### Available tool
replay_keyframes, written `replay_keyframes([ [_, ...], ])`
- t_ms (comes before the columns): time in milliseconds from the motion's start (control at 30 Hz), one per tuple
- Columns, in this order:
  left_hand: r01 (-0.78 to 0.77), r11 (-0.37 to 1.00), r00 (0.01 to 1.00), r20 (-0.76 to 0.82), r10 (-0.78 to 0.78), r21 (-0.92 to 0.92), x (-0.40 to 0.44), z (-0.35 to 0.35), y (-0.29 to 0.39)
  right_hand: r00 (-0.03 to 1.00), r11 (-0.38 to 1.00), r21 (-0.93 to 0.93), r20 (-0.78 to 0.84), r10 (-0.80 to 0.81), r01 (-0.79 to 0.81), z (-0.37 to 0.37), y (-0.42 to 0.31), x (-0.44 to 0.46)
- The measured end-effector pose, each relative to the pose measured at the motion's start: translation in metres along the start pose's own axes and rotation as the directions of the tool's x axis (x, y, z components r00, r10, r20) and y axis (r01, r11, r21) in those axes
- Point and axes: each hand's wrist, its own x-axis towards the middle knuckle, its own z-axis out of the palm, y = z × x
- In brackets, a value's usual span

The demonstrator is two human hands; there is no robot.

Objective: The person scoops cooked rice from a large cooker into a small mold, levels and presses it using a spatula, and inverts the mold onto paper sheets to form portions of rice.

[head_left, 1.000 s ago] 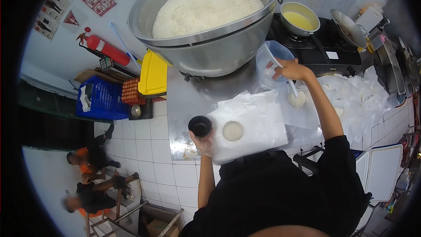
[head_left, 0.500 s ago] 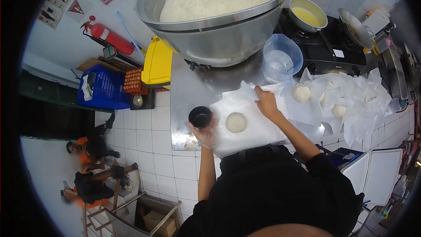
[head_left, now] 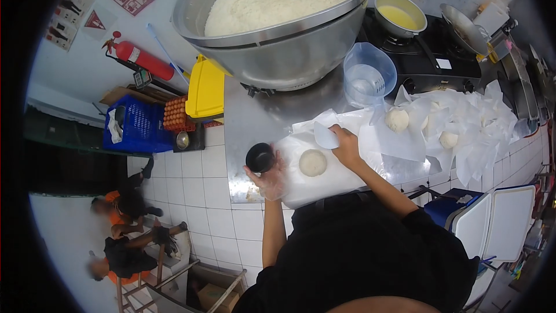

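My left hand (head_left: 270,182), in a clear plastic glove, is closed around a small black bowl (head_left: 260,157) with its mouth facing up. My right hand (head_left: 346,148) grips a pale, translucent rice paddle (head_left: 326,135); its handle is hidden in my fingers. Between the hands, a rounded mound of rice (head_left: 313,163) lies on a stack of white paper sheets (head_left: 301,191), touched by neither hand. Behind the paper stands a clear plastic measuring jug (head_left: 369,78) with some liquid in it. A huge metal pot (head_left: 284,61) heaped with white rice (head_left: 281,1) rises at the back.
To the right, rice mounds (head_left: 397,120) lie among crumpled paper sheets (head_left: 480,133). A black stove (head_left: 440,75) carries a pan of yellow liquid (head_left: 399,16). Egg trays (head_left: 176,115) and a blue crate (head_left: 139,122) stand left. Two people sit at lower left.
My right hand has come down and turned, bringing the paddle lower and left, nearer the rice mound. My left hand still holds the bowl, almost unmoved. The view has shifted slightly.
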Motion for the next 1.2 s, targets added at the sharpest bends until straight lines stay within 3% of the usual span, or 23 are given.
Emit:
replay_keyframes([
  [67,0.035,0.999,0.999,-0.015,-0.036,-0.024,0.006,0.02,0.008,0.994,0.991,0.103,0.08,0.074,-0.082,-0.013,-0.01,-0.003],
  [100,0.056,0.998,0.998,-0.023,-0.057,-0.037,0.014,0.029,0.01,0.947,0.965,0.111,0.244,0.207,-0.239,-0.016,-0.007,-0.002],
  [167,0.084,0.981,0.988,0.111,-0.105,0.177,0.045,0.037,0.009,0.724,0.844,0.054,0.545,0.423,-0.534,-0.025,0.006,-0.002],
  [267,-0.01,0.793,0.923,0.311,-0.227,0.609,0.086,0.072,-0.009,0.771,0.865,0.184,0.565,0.295,-0.466,-0.017,0.03,-0.004],
  [300,0.127,0.788,0.945,0.168,-0.28,0.602,0.101,0.065,-0.016,0.784,0.84,0.26,0.558,0.272,-0.477,-0.021,0.028,-0.002],
  [367,0.358,0.68,0.877,0.02,-0.48,0.64,0.111,0.083,-0.026,0.814,0.772,0.408,0.531,0.234,-0.488,-0.029,0.015,0.006],
  [433,0.577,0.572,0.778,-0.178,-0.603,0.583,0.13,0.082,-0.038,0.796,0.606,0.524,0.477,0.372,-0.598,-0.023,0.012,0.009],
  [467,0.556,0.544,0.779,-0.166,-0.605,0.629,0.14,0.073,-0.04,0.776,0.509,0.587,0.446,0.446,-0.63,-0.023,0.013,0.01],
  [533,0.512,0.482,0.773,-0.136,-0.62,0.711,0.155,0.057,-0.04,0.687,0.425,0.542,0.529,0.498,-0.725,-0.04,0.013,0.01],
  [667,0.623,0.451,0.634,-0.074,-0.77,0.639,0.149,0.069,-0.03,0.602,0.244,0.587,0.551,0.577,-0.772,-0.073,0.041,-0.033],
  [700,0.627,0.456,0.653,-0.106,-0.75,0.631,0.148,0.07,-0.031,0.612,0.301,0.561,0.523,0.593,-0.771,-0.082,0.053,-0.049],
  [767,0.627,0.478,0.696,-0.166,-0.699,0.615,0.146,0.073,-0.034,0.626,0.358,0.62,0.284,0.727,-0.698,-0.104,0.051,-0.083],
  [867,0.708,0.465,0.66,-0.265,-0.703,0.531,0.139,0.083,-0.034,0.578,0.466,0.567,0.022,0.815,-0.679,-0.131,0.071,-0.132],
  [900,0.679,0.452,0.669,-0.233,-0.706,0.579,0.139,0.083,-0.033,0.559,0.495,0.527,-0.046,0.828,-0.69,-0.139,0.081,-0.146],
  [933,0.692,0.438,0.652,-0.236,-0.721,0.574,0.141,0.081,-0.032,0.595,0.677,0.293,-0.326,0.734,-0.675,-0.149,0.089,-0.157],
  [967,0.705,0.424,0.635,-0.239,-0.734,0.569,0.142,0.08,-0.031,0.632,0.759,0.007,-0.549,0.547,-0.651,-0.158,0.097,-0.167],
  [1000,0.715,0.412,0.62,-0.241,-0.747,0.564,0.143,0.08,-0.031,0.667,0.73,-0.291,-0.685,0.291,-0.618,-0.17,0.099,-0.169],
  [1100,0.739,0.383,0.596,-0.275,-0.754,0.554,0.143,0.086,-0.032,0.587,0.661,-0.28,-0.752,0.3,-0.696,-0.208,0.107,-0.164],
  [1200,0.748,0.359,0.58,-0.286,-0.763,0.558,0.144,0.089,-0.033,0.703,0.762,-0.346,-0.683,0.195,-0.548,-0.228,0.147,-0.165],
])
